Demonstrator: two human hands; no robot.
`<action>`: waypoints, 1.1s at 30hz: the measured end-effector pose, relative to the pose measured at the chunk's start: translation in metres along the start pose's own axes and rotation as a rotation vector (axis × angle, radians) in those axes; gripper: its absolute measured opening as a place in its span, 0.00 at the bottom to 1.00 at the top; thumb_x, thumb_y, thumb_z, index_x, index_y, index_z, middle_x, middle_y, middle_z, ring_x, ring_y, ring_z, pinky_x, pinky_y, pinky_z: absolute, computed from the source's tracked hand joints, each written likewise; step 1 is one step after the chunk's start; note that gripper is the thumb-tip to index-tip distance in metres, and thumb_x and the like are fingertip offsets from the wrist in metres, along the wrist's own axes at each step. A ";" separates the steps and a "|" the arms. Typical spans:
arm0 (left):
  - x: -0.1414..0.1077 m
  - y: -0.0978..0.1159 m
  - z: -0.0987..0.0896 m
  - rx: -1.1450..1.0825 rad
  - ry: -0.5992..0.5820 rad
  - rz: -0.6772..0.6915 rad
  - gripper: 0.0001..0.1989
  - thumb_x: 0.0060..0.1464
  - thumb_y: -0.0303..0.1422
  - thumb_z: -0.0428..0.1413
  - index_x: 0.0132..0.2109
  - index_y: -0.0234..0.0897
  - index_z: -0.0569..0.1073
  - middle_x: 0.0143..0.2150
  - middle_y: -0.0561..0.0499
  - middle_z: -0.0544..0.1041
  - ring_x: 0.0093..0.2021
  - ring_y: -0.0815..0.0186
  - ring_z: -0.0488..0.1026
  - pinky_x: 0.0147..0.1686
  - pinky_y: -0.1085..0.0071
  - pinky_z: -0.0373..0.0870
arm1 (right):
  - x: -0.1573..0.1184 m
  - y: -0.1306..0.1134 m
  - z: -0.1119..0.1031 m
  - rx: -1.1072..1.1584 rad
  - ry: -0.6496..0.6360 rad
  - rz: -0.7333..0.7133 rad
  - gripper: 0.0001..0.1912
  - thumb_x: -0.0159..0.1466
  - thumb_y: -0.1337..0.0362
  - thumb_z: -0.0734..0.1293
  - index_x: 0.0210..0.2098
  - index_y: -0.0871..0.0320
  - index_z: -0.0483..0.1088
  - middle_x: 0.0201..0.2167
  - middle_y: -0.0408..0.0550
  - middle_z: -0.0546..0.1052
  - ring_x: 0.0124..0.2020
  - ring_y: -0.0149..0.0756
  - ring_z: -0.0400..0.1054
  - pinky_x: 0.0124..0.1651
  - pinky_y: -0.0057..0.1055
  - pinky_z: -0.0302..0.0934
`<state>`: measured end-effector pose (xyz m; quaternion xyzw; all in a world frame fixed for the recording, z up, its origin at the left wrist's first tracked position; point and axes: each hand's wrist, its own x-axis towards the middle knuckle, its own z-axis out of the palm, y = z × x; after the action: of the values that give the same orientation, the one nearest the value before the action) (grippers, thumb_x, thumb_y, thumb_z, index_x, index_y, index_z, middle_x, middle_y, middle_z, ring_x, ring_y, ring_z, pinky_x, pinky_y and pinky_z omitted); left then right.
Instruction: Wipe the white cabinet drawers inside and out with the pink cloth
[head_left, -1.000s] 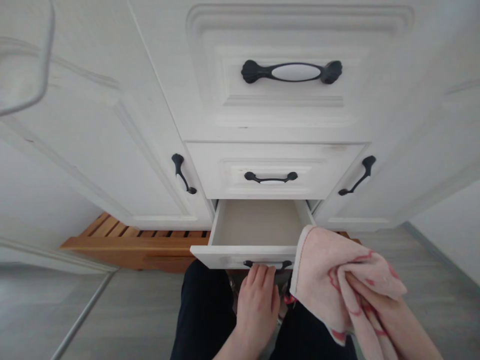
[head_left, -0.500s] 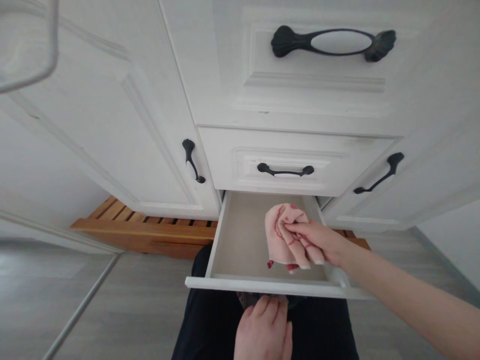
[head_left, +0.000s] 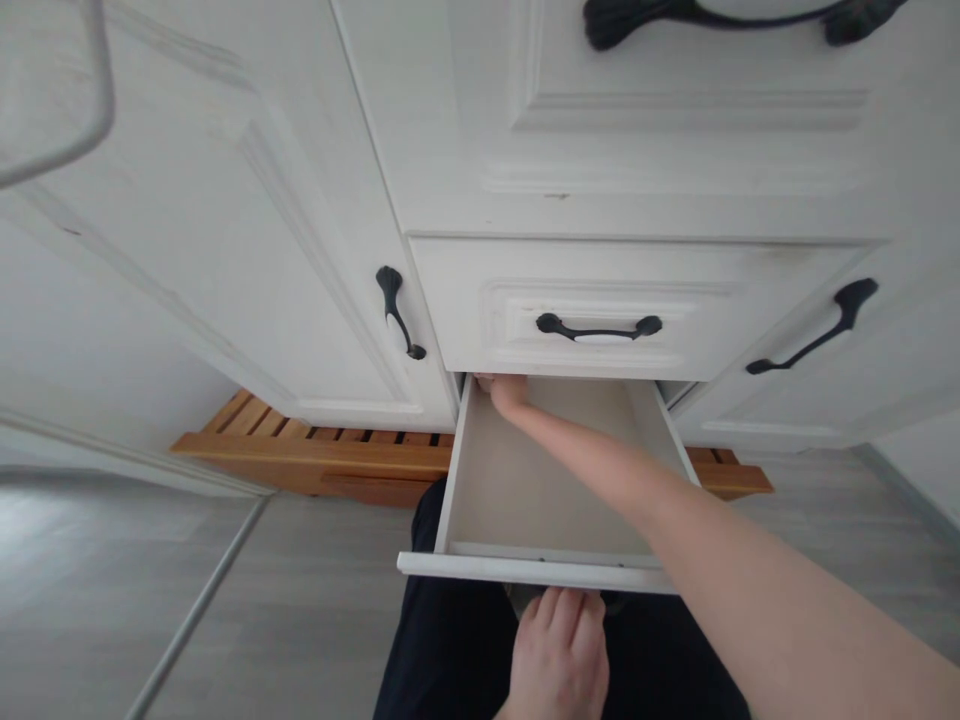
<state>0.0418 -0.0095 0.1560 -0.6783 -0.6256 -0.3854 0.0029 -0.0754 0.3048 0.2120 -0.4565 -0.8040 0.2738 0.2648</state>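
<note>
The lowest drawer (head_left: 562, 475) is pulled out, its pale bottom bare where it shows. Reaching across it, my right hand (head_left: 501, 390) is at the back left corner, partly under the drawer above. Its fingers are mostly hidden, so whether they hold anything cannot be made out. The pink cloth with red trim is out of sight. Below the drawer's front edge (head_left: 525, 570), my left hand (head_left: 561, 645) has its fingers curled at the middle of the front, closed on the drawer handle, which is mostly hidden.
White cabinet doors flank the drawers, with dark handles at left (head_left: 401, 312) and right (head_left: 814, 330). A closed drawer (head_left: 600, 290) sits directly above. A slatted wooden stand (head_left: 315, 460) runs under the cabinet. My dark-trousered legs (head_left: 442, 640) are beneath the drawer.
My right hand has moved from the drawer's right side to its back left corner, and the pink cloth has gone from view. My left hand stays at the drawer front. The view has shifted slightly.
</note>
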 end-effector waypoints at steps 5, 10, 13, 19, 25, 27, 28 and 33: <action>0.002 -0.003 0.002 -0.065 0.016 0.013 0.15 0.57 0.25 0.48 0.49 0.41 0.72 0.36 0.49 0.77 0.34 0.60 0.75 0.33 0.64 0.72 | -0.002 0.001 0.016 0.046 -0.078 -0.013 0.10 0.68 0.67 0.64 0.44 0.55 0.77 0.48 0.49 0.81 0.55 0.44 0.71 0.65 0.44 0.59; 0.005 -0.005 -0.001 -0.107 0.023 0.044 0.15 0.59 0.25 0.48 0.50 0.40 0.73 0.38 0.48 0.78 0.35 0.61 0.75 0.34 0.65 0.71 | -0.033 0.006 0.013 0.092 -0.177 -0.099 0.25 0.67 0.68 0.64 0.64 0.52 0.67 0.63 0.53 0.70 0.62 0.41 0.65 0.66 0.40 0.59; 0.008 -0.004 -0.004 -0.127 0.016 0.046 0.14 0.60 0.25 0.48 0.49 0.40 0.73 0.38 0.49 0.78 0.36 0.61 0.75 0.35 0.66 0.72 | -0.062 0.008 0.008 0.176 -0.334 -0.161 0.38 0.65 0.72 0.65 0.72 0.53 0.56 0.70 0.57 0.60 0.69 0.43 0.58 0.70 0.42 0.55; 0.015 -0.001 -0.012 -0.103 0.011 0.054 0.13 0.63 0.25 0.48 0.49 0.39 0.72 0.39 0.48 0.79 0.36 0.62 0.76 0.36 0.67 0.73 | -0.123 0.000 -0.034 0.231 -0.719 -0.292 0.49 0.59 0.68 0.71 0.75 0.52 0.48 0.75 0.55 0.54 0.74 0.50 0.50 0.72 0.44 0.50; 0.015 0.001 -0.014 -0.096 -0.002 0.020 0.16 0.62 0.25 0.49 0.54 0.41 0.73 0.41 0.49 0.79 0.38 0.62 0.76 0.39 0.66 0.74 | -0.154 -0.023 -0.062 0.326 -1.073 -0.269 0.30 0.67 0.67 0.65 0.67 0.49 0.66 0.66 0.45 0.71 0.65 0.42 0.65 0.65 0.33 0.58; 0.015 0.002 -0.015 -0.099 -0.004 0.011 0.16 0.62 0.25 0.49 0.53 0.41 0.73 0.41 0.49 0.79 0.38 0.62 0.76 0.39 0.66 0.73 | -0.152 -0.028 -0.062 0.420 -1.157 -0.300 0.24 0.68 0.68 0.63 0.62 0.55 0.72 0.63 0.45 0.73 0.63 0.39 0.68 0.63 0.29 0.58; 0.016 0.002 -0.016 -0.101 -0.005 0.007 0.16 0.62 0.24 0.49 0.53 0.42 0.73 0.41 0.50 0.79 0.38 0.62 0.76 0.39 0.66 0.73 | -0.150 -0.029 -0.062 0.462 -1.187 -0.330 0.23 0.68 0.69 0.62 0.60 0.58 0.73 0.62 0.46 0.74 0.62 0.38 0.68 0.63 0.28 0.58; 0.019 0.002 -0.020 -0.116 -0.041 0.024 0.15 0.62 0.25 0.49 0.52 0.41 0.73 0.40 0.49 0.79 0.38 0.62 0.75 0.38 0.66 0.73 | -0.140 -0.020 -0.077 0.338 -1.292 -0.378 0.22 0.59 0.75 0.66 0.52 0.60 0.76 0.47 0.42 0.79 0.47 0.32 0.72 0.51 0.25 0.63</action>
<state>0.0311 -0.0034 0.1814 -0.6925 -0.5940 -0.4069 -0.0448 0.0269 0.1883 0.2550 -0.0065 -0.8126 0.5615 -0.1562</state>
